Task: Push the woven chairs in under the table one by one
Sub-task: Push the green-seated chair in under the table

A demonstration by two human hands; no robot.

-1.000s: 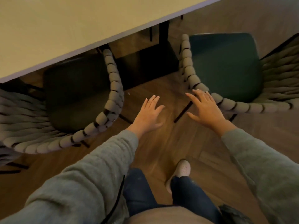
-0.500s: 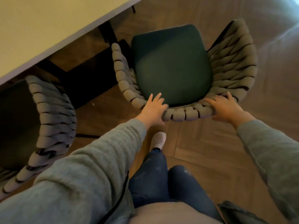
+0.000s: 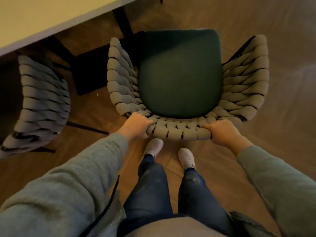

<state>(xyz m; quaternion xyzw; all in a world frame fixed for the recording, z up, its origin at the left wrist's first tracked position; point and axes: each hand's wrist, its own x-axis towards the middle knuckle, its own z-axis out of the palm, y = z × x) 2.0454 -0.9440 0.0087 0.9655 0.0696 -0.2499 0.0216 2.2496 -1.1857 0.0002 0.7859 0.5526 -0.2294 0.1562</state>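
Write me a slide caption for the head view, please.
The left hand and right hand grip the back rim of a green-cushioned woven chair standing out from the table.

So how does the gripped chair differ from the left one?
The held chair stands clear of the table, its green seat fully in view; the left chair sits nearer the table, seat in shadow. The left hand and right hand grip the held chair's back; nobody touches the left chair. Both have grey woven backs.

Both hands point(image 3: 136, 124) grip woven chair point(image 3: 179, 132) back, by table point(image 3: 42, 17)
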